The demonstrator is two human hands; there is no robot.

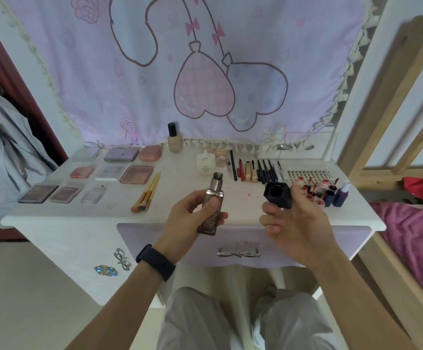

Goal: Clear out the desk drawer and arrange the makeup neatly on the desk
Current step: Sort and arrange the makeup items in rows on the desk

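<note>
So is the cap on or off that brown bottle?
Off. The left hand grips the brown bottle, nozzle bare; the right hand holds the black cap apart from it.

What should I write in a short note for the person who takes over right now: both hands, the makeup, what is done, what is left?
Left hand grips the uncapped brown rectangular bottle over the white desk front edge.
Right hand holds the black faceted cap, hollow side toward the camera.
Done: flat square palettes in rows at left, yellow-handled brushes beside them, dark pencils and red lip tubes at right; lilac drawer front looks shut.
Left: probably recap the bottle and stand it on the desk.
</note>
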